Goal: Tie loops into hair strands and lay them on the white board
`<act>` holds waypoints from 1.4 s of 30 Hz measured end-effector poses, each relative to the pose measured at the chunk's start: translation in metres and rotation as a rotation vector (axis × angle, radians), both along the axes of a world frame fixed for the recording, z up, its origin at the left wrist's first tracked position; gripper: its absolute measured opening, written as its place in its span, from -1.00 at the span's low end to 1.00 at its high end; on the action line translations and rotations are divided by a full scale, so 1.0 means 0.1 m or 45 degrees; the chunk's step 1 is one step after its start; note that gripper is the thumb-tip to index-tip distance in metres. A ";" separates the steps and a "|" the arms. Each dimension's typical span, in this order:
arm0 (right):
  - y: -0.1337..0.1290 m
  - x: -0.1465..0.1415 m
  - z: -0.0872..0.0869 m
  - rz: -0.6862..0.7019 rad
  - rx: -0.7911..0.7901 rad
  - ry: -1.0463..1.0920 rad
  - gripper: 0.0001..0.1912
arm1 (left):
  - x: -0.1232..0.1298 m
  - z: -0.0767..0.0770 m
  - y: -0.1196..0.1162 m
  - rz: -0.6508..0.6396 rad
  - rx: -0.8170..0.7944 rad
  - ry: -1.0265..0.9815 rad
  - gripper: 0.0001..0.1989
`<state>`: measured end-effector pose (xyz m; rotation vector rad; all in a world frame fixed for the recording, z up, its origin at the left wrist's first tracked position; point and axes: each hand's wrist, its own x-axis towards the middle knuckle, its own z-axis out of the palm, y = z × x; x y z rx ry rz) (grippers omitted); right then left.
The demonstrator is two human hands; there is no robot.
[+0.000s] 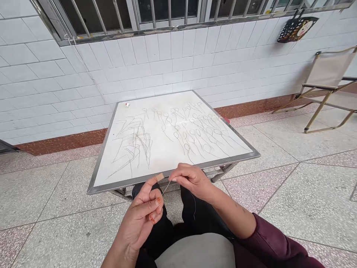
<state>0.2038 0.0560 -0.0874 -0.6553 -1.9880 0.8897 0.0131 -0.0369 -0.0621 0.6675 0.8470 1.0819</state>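
A thin wire (166,188) stretches between my two hands, just past the table's near edge and above my lap. My left hand (146,210) pinches its lower end between thumb and fingers; the index finger, with a tan bandage (160,177) on its tip, points out. At the upper end, my right hand (192,180) closes thumb and forefinger on the wire. A thin tail of wire (195,206) hangs below my right hand. On the white table (164,156) lie several looped wires (186,147) at the centre and right, and a tangle of bent wires (136,137) at the left.
A small white and red object (127,105) sits at the table's far left corner. Behind stands a tiled wall (167,56) with barred windows. A folding chair (329,74) is at the right, and a patterned bag (297,29) hangs from the window bars.
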 end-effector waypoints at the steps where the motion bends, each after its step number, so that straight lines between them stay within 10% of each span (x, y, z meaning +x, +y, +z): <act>1: 0.00 0.00 0.00 -0.002 0.017 -0.013 -0.82 | -0.02 0.01 -0.01 -0.019 -0.007 0.038 -0.43; 12: -0.08 -0.11 -0.03 -0.076 0.044 0.009 -0.87 | -0.07 0.04 0.04 -0.045 0.235 0.676 -0.43; 27: -0.07 -0.11 -0.03 0.152 0.321 -0.065 -0.71 | 0.02 0.02 0.10 -0.006 -0.087 0.112 -0.42; 42: -0.06 -0.10 -0.06 0.100 0.373 -0.058 -0.68 | -0.08 0.13 0.06 -0.100 -0.057 0.360 -0.48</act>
